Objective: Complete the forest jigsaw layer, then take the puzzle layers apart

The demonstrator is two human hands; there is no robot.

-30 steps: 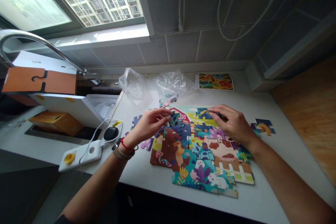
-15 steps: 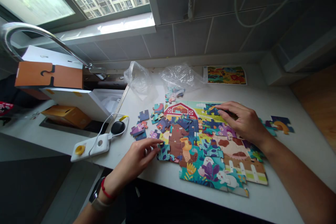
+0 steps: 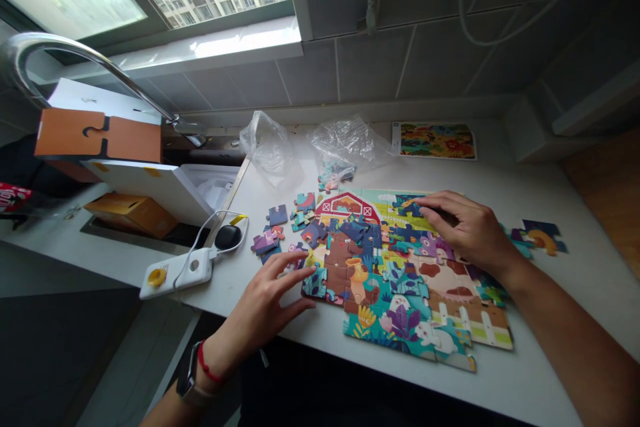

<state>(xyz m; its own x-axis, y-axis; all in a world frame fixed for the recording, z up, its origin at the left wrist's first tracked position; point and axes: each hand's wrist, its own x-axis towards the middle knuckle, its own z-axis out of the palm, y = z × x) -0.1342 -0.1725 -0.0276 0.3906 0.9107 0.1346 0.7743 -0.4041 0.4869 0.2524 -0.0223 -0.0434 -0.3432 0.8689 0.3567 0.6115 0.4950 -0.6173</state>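
Note:
A partly joined farm puzzle (image 3: 453, 280) lies on the white counter, with loose pieces resting on top of it. My left hand (image 3: 280, 290) is at its left edge, fingers apart, beside a teal leaf piece (image 3: 315, 282). At the puzzle's upper right, my right hand (image 3: 463, 223) pinches the edge of a dark blue piece (image 3: 407, 205) between thumb and forefinger. A red barn (image 3: 347, 205) shows at the top of the picture. More loose pieces (image 3: 277, 215) are scattered left of the puzzle.
Crumpled clear plastic bags (image 3: 350, 140) and a printed picture card (image 3: 437, 141) lie along the back. A power strip (image 3: 176, 272), a black charger (image 3: 228, 237), boxes (image 3: 131, 213) and a faucet (image 3: 95, 60) are at the left. Two joined pieces (image 3: 543, 238) sit far right.
My left hand has opened wider, its thumb dropping away from the teal leaf piece. My right hand stays at the dark blue piece. The whole view has shifted slightly.

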